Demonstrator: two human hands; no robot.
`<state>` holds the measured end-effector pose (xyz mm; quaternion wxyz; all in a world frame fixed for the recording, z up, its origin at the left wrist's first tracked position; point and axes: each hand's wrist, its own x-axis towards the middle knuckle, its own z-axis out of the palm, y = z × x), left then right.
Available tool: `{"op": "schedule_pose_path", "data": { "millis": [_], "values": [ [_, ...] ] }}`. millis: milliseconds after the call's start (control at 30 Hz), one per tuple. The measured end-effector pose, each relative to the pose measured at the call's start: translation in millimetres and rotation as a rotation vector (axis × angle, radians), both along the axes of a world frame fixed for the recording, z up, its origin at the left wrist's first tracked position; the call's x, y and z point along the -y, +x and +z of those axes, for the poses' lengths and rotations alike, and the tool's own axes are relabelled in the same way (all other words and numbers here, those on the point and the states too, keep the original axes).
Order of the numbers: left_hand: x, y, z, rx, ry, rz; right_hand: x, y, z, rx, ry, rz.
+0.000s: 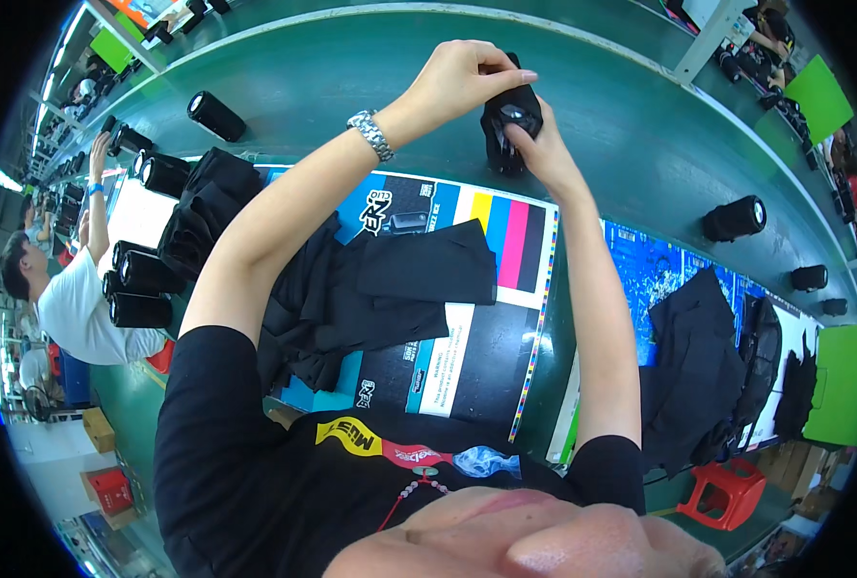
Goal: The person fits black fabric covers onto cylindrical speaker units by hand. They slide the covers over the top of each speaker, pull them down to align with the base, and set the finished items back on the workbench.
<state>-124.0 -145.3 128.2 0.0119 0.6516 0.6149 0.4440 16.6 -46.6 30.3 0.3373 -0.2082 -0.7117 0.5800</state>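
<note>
At the far middle of the green bench, both my hands are on a dark bundle: a black cylindrical speaker [513, 113], its shiny end showing, with black cloth [502, 149] around it. My left hand [467, 75], with a metal watch on its wrist, pinches the far end of the cloth. The fingers of my right hand [544, 146] wrap the bundle's right side, thumb across its front. Part of the bundle is hidden behind the fingers. Between my forearms lies a pile of flat black cloth pouches [419, 270] on a colourful printed sheet [529, 231].
Black cylindrical speakers stand or lie along the bench, one at far left [216, 117], one at right [735, 219], several at left [142, 270]. More black cloth [693, 356] lies at right. A co-worker [101, 289] sits at left. A red stool [722, 493] stands lower right.
</note>
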Motion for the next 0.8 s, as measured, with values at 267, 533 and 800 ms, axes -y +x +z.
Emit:
{"op": "schedule_pose_path", "data": {
  "millis": [267, 533, 800],
  "values": [
    [-37, 0, -47, 1.441, 0.064, -0.11, -56, 13, 22, -0.195, -0.4, -0.127],
    [-59, 63, -86, 1.321, 0.109, -0.068, -46, -9, -1, -0.434, -0.437, -0.095],
    [-70, 63, -116, 1.174, 0.071, 0.106, -42, -8, -43, -0.418, -0.656, -0.498]
  ]
}}
